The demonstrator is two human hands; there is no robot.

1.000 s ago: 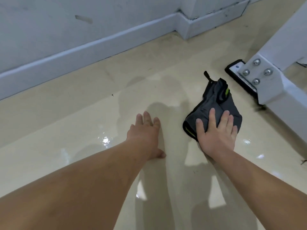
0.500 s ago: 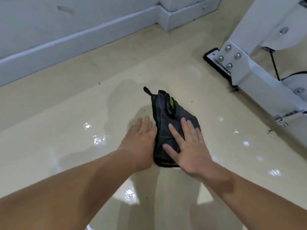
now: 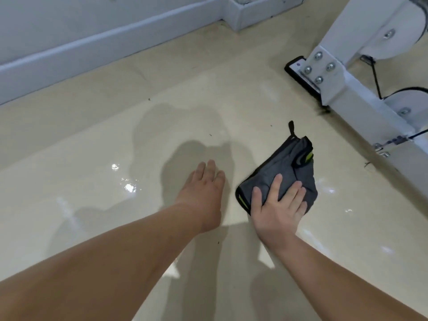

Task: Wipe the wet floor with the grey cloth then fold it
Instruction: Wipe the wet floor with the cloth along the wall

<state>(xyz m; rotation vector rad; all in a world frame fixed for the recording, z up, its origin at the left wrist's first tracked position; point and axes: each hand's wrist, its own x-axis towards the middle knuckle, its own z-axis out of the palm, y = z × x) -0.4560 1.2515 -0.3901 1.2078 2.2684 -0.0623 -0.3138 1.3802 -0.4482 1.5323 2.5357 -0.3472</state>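
The grey cloth point(image 3: 287, 167), bunched, with black edging, green tags and a black loop, lies on the glossy beige floor point(image 3: 115, 158) right of centre. My right hand point(image 3: 275, 207) presses flat on the cloth's near part, fingers spread over it. My left hand point(image 3: 203, 188) rests palm down on the bare floor just left of the cloth, not touching it, holding nothing. Wet glints show on the floor to the left of my left hand.
A white metal frame point(image 3: 347, 93) with bolts and a black foot pad point(image 3: 298, 72) stands close on the right, with a black cable behind it. A white skirting board point(image 3: 92, 49) and wall corner run along the back.
My right hand has slid the cloth to the right, away from my left hand, which it lay against half a second ago. My left hand stays flat on the floor.
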